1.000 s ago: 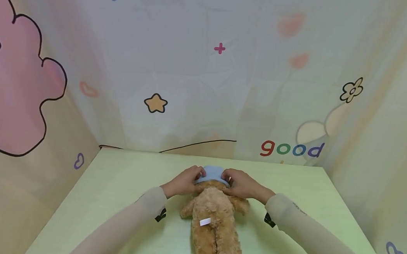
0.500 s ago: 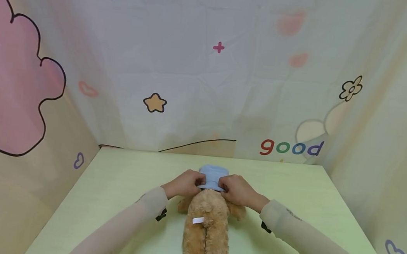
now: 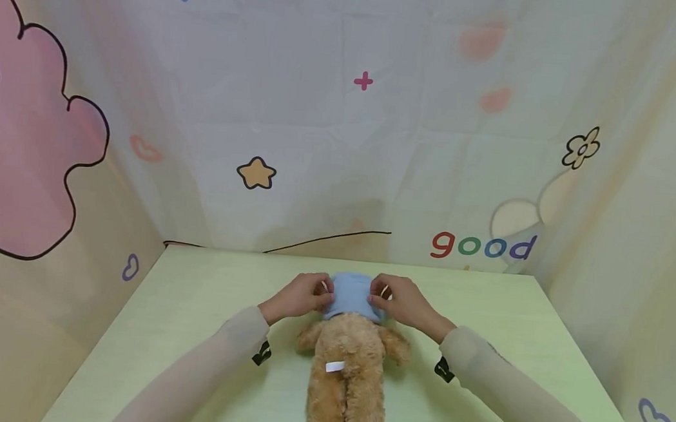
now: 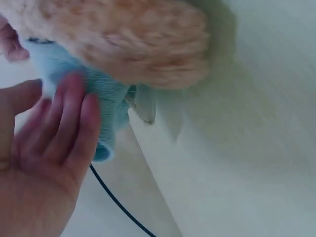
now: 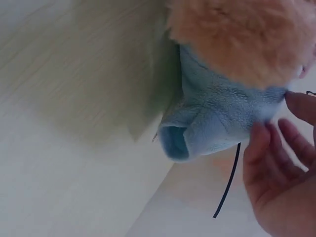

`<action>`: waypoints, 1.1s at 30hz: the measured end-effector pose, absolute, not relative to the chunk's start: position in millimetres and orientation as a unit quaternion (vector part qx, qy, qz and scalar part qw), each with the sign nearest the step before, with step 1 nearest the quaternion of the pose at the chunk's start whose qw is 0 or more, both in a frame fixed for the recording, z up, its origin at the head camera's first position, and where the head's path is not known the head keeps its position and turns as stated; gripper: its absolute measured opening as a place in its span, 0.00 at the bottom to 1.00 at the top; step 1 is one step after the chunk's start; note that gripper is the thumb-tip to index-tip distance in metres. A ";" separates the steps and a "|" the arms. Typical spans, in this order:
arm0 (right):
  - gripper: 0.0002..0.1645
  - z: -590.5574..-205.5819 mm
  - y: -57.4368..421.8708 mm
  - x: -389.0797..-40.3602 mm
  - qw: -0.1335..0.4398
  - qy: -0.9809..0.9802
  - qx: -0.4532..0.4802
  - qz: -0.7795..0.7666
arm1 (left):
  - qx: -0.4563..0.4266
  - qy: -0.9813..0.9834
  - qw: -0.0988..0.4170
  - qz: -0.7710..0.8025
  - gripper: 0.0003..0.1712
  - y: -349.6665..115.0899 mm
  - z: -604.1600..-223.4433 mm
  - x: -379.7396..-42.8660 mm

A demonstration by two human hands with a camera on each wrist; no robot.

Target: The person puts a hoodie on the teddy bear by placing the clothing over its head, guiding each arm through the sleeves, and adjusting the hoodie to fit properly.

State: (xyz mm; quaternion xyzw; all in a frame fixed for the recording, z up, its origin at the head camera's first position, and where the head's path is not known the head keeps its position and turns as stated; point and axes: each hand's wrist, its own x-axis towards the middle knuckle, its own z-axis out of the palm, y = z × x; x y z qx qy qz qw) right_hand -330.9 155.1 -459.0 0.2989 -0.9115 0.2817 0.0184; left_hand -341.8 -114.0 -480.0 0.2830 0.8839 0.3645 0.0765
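A brown teddy bear [image 3: 348,379] lies back up, with a white tag [image 3: 335,366] showing. Over its far end sits a small light-blue garment [image 3: 350,294]; its tube opening [image 5: 178,141] shows in the right wrist view, but which garment it is cannot be told. At the garment's left edge my left hand [image 3: 298,297] touches the cloth; its fingers [image 4: 73,101] are blurred, and the thumb stands a little apart from them. My right hand [image 3: 405,301] pinches the right edge, thumb and fingers curled at the cloth. Furry limbs [image 3: 396,345] stick out on both sides below it.
The pale green table [image 3: 222,294] runs back to a printed cloth backdrop [image 3: 310,93], with cloth also on both sides. A thin dark line [image 4: 118,202] shows beyond the table in the left wrist view.
The garment covers more of the bear's far end than a second ago. Both hands have moved from its lower edge up to its sides, and the bear has shifted slightly left.
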 end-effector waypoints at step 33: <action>0.13 -477.3 157.6 -332.9 0.029 -0.898 0.345 0.273 | 0.324 0.904 0.043 0.277 0.13 -109.3 -496.3 -339.5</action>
